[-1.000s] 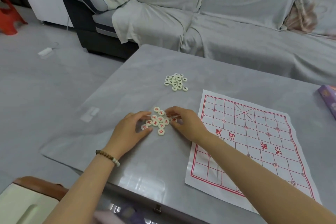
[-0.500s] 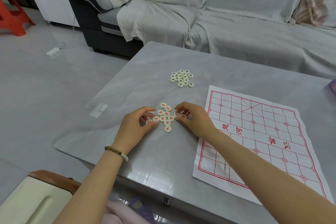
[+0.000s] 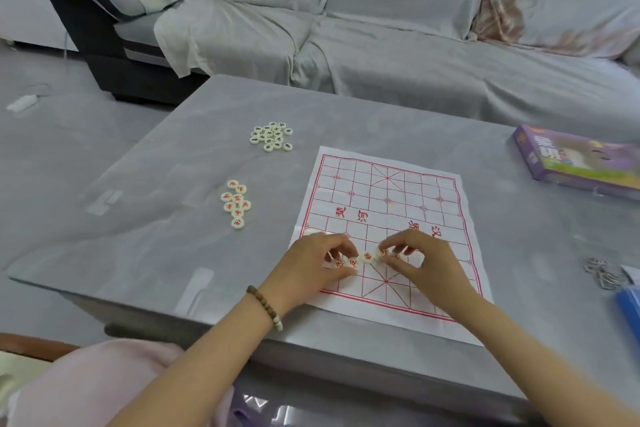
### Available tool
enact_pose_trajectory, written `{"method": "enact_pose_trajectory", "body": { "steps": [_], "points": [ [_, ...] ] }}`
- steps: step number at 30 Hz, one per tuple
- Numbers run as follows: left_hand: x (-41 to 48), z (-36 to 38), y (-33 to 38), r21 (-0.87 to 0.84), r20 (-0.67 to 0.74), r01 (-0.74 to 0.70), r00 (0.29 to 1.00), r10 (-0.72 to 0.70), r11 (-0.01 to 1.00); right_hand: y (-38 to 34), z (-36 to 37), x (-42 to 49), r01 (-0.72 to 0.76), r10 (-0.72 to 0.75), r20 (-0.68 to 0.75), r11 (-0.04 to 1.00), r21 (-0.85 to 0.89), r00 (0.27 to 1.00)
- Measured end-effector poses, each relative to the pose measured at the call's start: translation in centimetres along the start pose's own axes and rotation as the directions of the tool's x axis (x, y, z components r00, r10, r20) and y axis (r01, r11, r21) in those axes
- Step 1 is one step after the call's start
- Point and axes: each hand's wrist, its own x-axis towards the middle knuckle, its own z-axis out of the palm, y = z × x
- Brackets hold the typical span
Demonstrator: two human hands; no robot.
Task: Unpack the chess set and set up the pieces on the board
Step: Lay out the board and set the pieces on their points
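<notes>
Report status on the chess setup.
Left hand, right hand: fingers pinching red pieces on the board, near side. Red-lettered pile, dark-lettered pile on the table, left of board. Nothing blocking.

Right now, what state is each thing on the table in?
board, unfolded, flat on the table
row of red pieces, face up on the board
left hand, fingers pinching that row's pieces
right hand, fingers pinching that row's pieces
red pile, loose on the table, off the board
dark pile, loose on the table, off the board
purple box, lying flat
</notes>
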Motion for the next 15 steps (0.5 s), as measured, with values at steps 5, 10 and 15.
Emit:
{"method": "enact_pose_trajectory", "body": {
  "steps": [5,10,15],
  "points": [
    [0.3,1.6,0.4,0.095,0.064,-0.031,0.998,0.025,0.995,1.7,0.8,-1.6,0.004,0.000,0.068,0.998,-0.065,0.998],
    [1.2,1.7,0.6,0.092,0.017,-0.056,0.998,0.055,0.994,1.7,1.5,-0.8,0.055,-0.049,0.070,0.995,-0.085,0.996],
    [1.5,1.2,-0.1,0.121,-0.008,-0.097,0.995,0.099,0.988,1.6,1.1,-0.6,0.037,-0.034,0.083,0.999,-0.034,0.996]
  ]
}}
